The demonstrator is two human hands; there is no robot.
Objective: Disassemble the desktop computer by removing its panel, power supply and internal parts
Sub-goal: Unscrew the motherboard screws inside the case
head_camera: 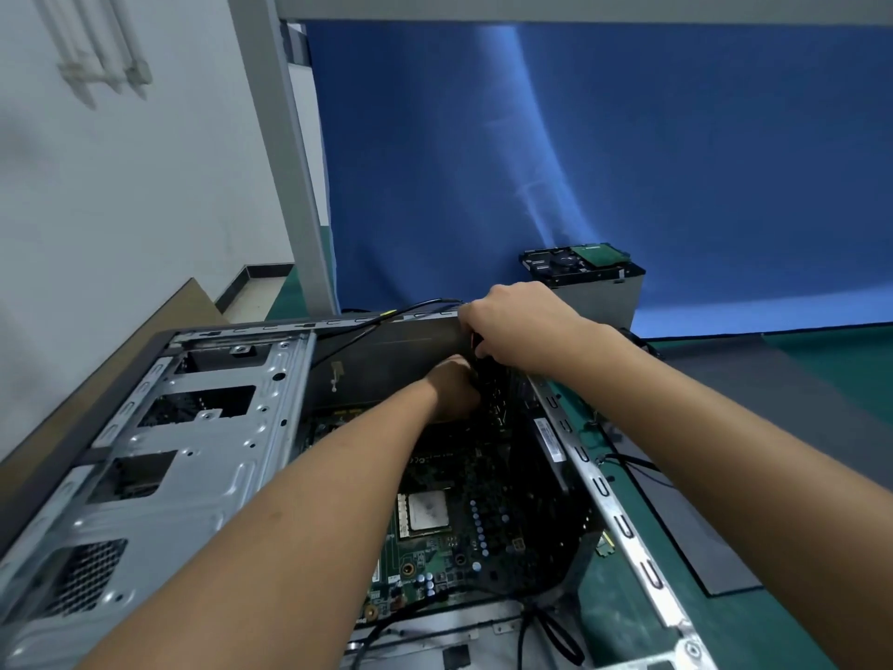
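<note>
Open grey steel desktop computer case (pixel 193 427), flat on green mat (pixel 623 616), long axis running away from viewer; both forearms extended inside, right hand (pixel 522 326) curled on black cable bundle (pixel 489 379), left hand (pixel 452 389) grip hidden.

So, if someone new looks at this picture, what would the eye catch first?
First the left hand and right hand, close together at the far end of the open grey metal computer case, their fingertips out of sight. Then the green motherboard with its square silver processor on the case floor. Behind, a hard drive lies on a grey metal box against the blue backdrop.
</note>
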